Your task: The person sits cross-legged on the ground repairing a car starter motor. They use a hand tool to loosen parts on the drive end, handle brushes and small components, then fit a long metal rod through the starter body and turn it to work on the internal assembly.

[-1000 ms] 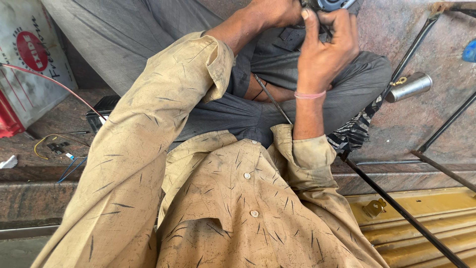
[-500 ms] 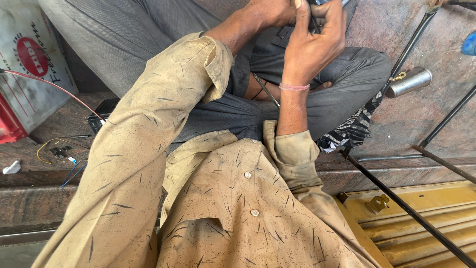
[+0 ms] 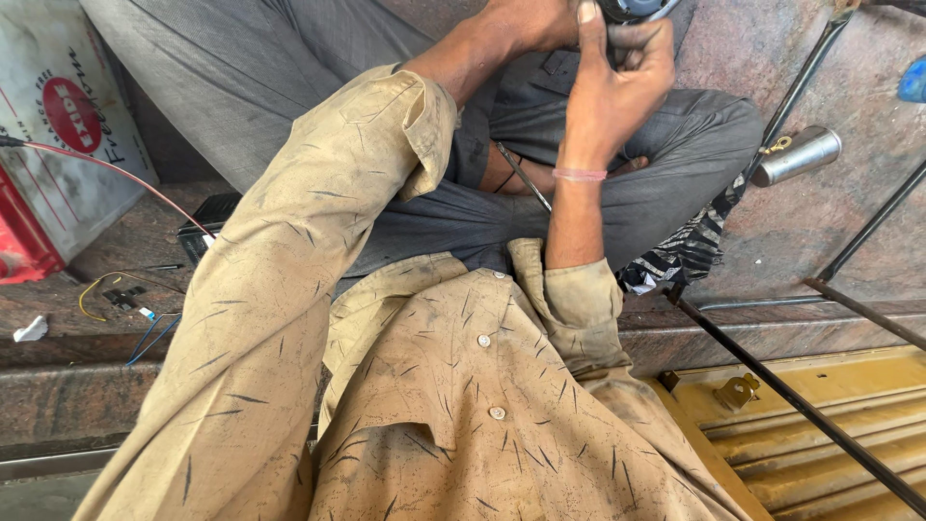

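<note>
- While both hands meet at 12 o'clock of the view, the right hand (image 3: 617, 82) wraps its fingers around a small dark round metal part (image 3: 632, 9), mostly cut off by the top edge.
- Left hand (image 3: 526, 21) sits just beside it at 11 o'clock; whether it is gripping or loose, cannot tell, since the fingers are out of view.
- Pink band (image 3: 579, 175) on the right wrist.
- Thin dark wire (image 3: 526, 178) runs down between the forearms over the grey trousers (image 3: 289, 87).
- Shiny steel cylinder (image 3: 796, 155) lies on the stone surface (image 3: 849, 232) at 2 o'clock.
- Black metal rods (image 3: 801, 405) cross at 4 o'clock, above yellow painted metal channel (image 3: 830, 425).
- Red wire (image 3: 125, 178) and white-red box (image 3: 58, 116) at 9 o'clock.
</note>
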A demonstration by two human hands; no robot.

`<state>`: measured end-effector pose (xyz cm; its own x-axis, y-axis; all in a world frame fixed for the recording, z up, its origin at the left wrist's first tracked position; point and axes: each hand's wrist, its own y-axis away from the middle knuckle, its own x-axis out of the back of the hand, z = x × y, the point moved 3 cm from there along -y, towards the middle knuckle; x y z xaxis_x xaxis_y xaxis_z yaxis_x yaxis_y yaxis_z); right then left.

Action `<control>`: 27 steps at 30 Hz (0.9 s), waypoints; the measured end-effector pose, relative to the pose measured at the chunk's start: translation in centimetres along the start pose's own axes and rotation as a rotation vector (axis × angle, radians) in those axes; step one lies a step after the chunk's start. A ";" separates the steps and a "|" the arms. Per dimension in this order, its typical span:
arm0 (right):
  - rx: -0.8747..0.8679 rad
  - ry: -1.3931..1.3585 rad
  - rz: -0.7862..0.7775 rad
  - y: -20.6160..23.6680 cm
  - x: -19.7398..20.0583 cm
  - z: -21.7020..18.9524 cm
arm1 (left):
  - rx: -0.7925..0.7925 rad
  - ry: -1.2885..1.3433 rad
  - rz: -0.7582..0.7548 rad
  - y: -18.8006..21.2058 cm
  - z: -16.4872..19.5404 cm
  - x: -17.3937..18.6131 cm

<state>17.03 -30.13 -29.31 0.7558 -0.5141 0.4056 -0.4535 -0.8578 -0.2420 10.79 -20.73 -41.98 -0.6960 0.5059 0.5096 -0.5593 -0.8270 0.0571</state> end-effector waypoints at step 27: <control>0.183 0.234 -0.072 -1.3 4.7 1.5 | -0.094 0.123 0.177 0.5 0.5 1.4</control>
<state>21.91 -31.43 -28.41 0.6439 -0.4561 0.6143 -0.2942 -0.8887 -0.3516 9.78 -20.56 -40.86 -0.8333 0.3856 0.3962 -0.4590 -0.8820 -0.1068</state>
